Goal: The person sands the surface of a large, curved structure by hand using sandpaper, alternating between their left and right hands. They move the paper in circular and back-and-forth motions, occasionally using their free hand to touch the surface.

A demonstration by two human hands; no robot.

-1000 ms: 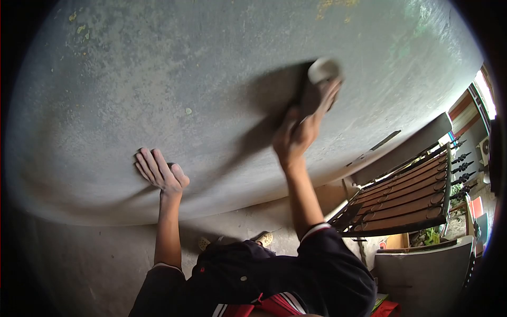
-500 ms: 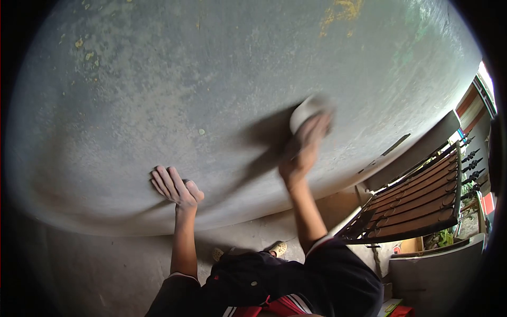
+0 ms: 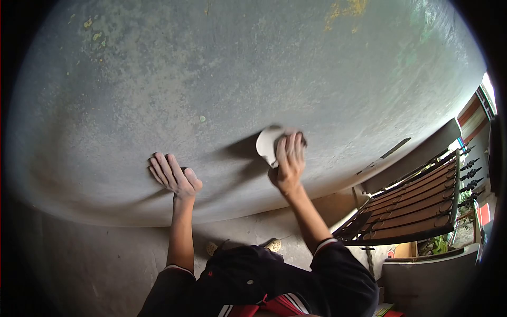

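A large grey wall point(image 3: 211, 79) with scuffed, chalky patches fills most of the view. My left hand point(image 3: 174, 177) lies against its lower part, fingers stretched out and dusty, holding nothing. To the right, my right hand point(image 3: 290, 161) presses a curled sheet of sandpaper point(image 3: 266, 146) to the wall. The sheet's pale back curves out on the left side of my fingers. Its face against the wall is hidden, and a dark shadow falls to its left.
At the right stands a brown slatted metal gate point(image 3: 406, 203) with black spikes. Below it is a low grey wall point(image 3: 428, 280) with green plants point(image 3: 438, 244) behind. My feet in light clogs point(image 3: 273, 244) stand on the concrete floor point(image 3: 121, 253).
My right hand has moved down and left along the wall with the sandpaper. My left hand stays at about the same place on the wall. The view has shifted slightly.
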